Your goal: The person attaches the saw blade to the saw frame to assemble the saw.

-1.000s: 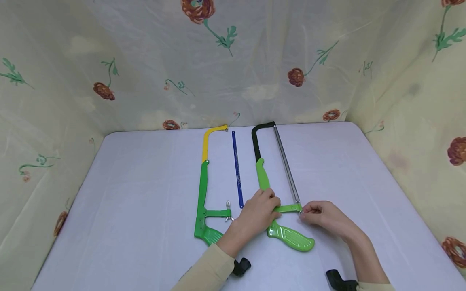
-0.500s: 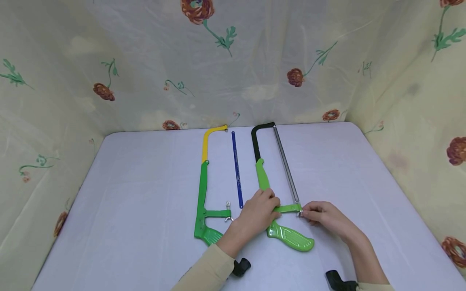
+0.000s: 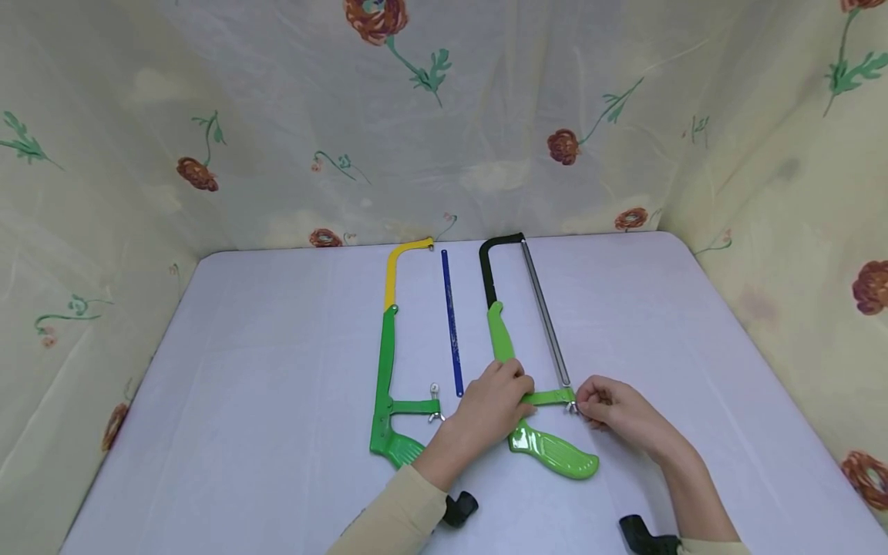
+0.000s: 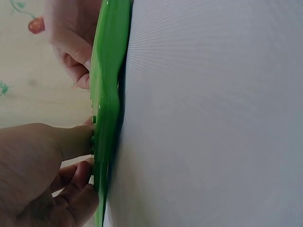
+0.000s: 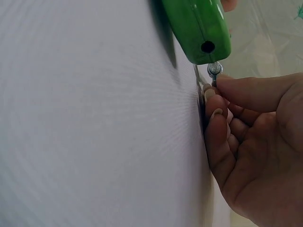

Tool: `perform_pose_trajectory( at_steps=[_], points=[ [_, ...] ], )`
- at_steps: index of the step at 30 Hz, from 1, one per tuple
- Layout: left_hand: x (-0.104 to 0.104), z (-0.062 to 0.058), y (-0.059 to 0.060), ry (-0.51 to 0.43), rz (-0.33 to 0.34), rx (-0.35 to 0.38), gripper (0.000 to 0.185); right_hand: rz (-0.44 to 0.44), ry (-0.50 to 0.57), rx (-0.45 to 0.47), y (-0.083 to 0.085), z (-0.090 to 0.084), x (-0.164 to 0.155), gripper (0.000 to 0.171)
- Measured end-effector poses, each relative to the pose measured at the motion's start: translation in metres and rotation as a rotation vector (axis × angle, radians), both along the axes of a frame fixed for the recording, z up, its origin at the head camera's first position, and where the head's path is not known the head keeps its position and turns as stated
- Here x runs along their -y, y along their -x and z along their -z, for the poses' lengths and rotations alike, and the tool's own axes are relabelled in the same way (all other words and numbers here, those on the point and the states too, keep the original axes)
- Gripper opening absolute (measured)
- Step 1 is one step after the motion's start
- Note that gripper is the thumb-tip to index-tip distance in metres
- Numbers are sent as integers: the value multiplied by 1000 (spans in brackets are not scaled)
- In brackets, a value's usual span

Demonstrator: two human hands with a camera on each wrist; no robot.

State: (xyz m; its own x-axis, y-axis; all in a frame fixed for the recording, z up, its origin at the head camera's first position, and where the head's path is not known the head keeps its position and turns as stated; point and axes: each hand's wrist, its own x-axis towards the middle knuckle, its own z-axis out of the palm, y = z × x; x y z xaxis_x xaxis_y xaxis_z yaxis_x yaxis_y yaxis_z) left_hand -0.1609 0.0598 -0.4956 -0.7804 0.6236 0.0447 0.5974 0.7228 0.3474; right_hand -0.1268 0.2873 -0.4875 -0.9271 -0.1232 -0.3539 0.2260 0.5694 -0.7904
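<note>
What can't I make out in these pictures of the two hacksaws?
Head view: part of the black-and-green hacksaw, covered by the left hand.
Head view: handle tip of the yellow-and-green hacksaw, beneath the left forearm.
Head view: markings on the blue blade, too small to read.
Right wrist view: part of the wing nut, behind the right hand.

The light-green handle (image 3: 557, 455) looks smooth and glossy, the wing nut (image 3: 572, 408) shiny metal, the tablecloth (image 3: 277, 385) matt.
</note>
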Motion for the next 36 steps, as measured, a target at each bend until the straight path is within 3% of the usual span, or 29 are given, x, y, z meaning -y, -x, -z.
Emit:
perform_pose_trajectory(
  at_steps=[19, 28, 36],
  points=[
    [1, -1, -1, -3, 8, -14, 26, 16, -111, -50, -1, 0, 3, 9],
    [2, -3, -1, 2, 8, -23, 26, -6, -249, -108, -1, -2, 9, 38],
    [0, 0, 0, 2, 6, -17, 26, -11, -311, -178, -1, 0, 18, 39]
  ],
)
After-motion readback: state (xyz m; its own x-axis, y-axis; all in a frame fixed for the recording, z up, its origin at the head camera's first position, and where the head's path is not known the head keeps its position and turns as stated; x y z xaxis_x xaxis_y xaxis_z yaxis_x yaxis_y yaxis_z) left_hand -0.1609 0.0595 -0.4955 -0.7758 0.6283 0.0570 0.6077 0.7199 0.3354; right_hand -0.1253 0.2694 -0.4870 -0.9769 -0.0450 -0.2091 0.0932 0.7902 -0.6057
